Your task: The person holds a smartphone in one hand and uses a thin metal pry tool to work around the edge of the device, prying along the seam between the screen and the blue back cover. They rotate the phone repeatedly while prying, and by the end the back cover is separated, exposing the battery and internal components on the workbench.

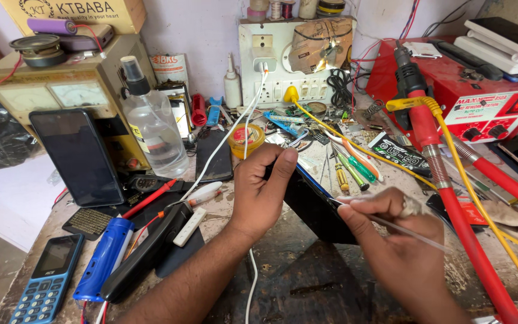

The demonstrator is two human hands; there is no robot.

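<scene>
Black phone stands tilted on edge near the middle of the table, and everything else is placed from it. From the head camera, the left hand wraps over the phone's top left end, thumb in front and fingers curled over the upper edge, a firm grip that props the phone up. The right hand, just right of the phone, pinches a thin pale tool like a pen, with its front end seemingly at the phone's right edge; the exact contact point is too small to make out.

To do this well, I judge the left hand should keep the phone steady and bear down only lightly, so the body does not flex. The right hand should work the tool with small, shallow strokes along the edge, its heel resting on the table for control.

Behind the phone lie screwdrivers and a small yellow tin; a white cable runs down past its left. Further left are a spray bottle and a blue keypad handset. To the right a red-handled hot tool crosses close to the right wrist, and I would mind its yellow cord while stroking.
</scene>
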